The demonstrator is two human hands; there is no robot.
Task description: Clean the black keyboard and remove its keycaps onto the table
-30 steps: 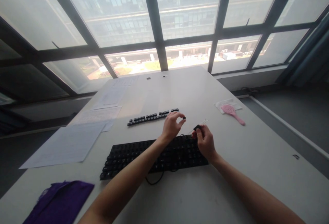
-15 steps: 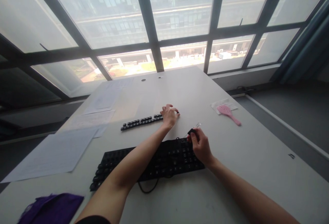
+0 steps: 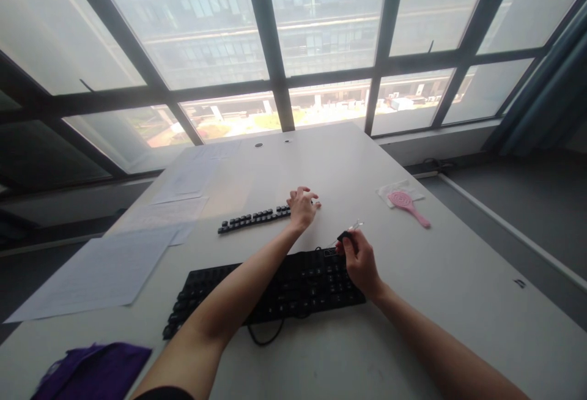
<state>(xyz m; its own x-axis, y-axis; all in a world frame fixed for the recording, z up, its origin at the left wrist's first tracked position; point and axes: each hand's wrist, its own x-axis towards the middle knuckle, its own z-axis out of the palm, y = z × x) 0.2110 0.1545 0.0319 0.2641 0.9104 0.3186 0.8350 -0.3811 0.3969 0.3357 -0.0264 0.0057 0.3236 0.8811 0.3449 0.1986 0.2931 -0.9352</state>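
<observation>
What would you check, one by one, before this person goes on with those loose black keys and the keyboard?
1. Left hand at the right end of the row of keycaps: ok.
2. Whether its fingers have let go of a keycap: cannot tell.
3. Right hand grips the small black key puller above the keyboard's right end: ok.
4. Keycaps lying in one tidy row on the table: ok.
5. Pink brush lies apart from both hands: ok.
6. Which keyboard slots are bare: cannot tell, too dark.
</observation>
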